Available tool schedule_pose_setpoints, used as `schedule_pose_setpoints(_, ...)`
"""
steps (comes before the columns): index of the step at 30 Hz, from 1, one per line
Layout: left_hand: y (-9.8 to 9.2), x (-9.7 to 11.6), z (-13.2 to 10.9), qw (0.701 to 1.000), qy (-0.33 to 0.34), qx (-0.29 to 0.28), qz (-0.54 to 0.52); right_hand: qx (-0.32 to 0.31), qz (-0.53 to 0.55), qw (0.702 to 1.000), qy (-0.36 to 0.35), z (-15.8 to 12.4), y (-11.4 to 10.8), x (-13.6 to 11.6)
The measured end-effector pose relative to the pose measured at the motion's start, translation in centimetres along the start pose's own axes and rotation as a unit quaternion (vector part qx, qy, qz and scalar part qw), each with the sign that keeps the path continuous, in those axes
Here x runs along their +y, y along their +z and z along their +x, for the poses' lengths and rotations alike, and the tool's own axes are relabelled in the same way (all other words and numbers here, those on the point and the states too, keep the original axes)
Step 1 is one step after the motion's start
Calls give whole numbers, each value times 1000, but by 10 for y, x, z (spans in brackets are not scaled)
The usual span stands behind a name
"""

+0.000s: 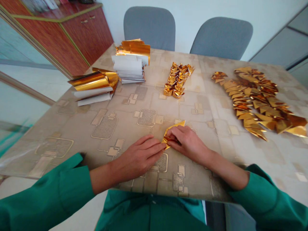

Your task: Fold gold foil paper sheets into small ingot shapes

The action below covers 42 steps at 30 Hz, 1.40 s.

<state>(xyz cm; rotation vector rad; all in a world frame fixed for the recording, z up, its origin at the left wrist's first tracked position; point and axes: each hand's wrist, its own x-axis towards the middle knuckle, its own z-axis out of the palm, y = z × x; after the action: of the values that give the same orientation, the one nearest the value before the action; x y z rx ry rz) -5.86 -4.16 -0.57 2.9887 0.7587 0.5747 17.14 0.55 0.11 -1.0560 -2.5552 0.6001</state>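
Folded gold foil (181, 123) on the tabletop (130, 128) — probably light, slippery, easily creased; best held by its folded edges. Right hand (186, 141) pinches it; left hand (141, 154) touches it — whether pinching, unclear.

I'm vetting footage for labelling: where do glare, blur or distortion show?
In the head view, bright glare streaks the gold sheets at left; the table looks stretched toward the edges; the folded pieces at right look soft; the left hand and right hand look clearer.
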Motion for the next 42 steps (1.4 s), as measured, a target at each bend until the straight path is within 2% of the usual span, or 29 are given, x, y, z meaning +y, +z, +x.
schedule_pose_setpoints(3, 1, -1, -1, 1000, 11, -10, 6, 4, 3, 1000, -1, 0, 0, -1)
schedule_pose_setpoints(12, 0, 0, -1, 999, -13, -30, 10, 1, 8, 1000, -8, -1, 0, 0)
schedule_pose_setpoints(16, 2, 2, 1, 999, -23, -25, 22, 27, -81, 996, -32, -2, 0, -4)
schedule_pose_setpoints(20, 2, 3, 3, 999, -15, -28, 37, 70, -215, 968, -108, -13, -3, -5)
schedule_pose_setpoints(24, 0, 2, 3, 998, -2, -35, 52, 67, -238, 954, -167, -35, -9, 0)
schedule_pose_setpoints(29, 0, 4, 4, 997, -1, -47, 60, 66, -235, 959, -144, -56, -9, 4)
schedule_pose_setpoints(36, 4, 10, 18, 994, -34, -61, 81, 51, -232, 966, -98, -54, -2, -11)
schedule_pose_setpoints(42, 1, 5, 1, 995, -22, -66, 68, 90, -229, 965, -95, -59, 1, -5)
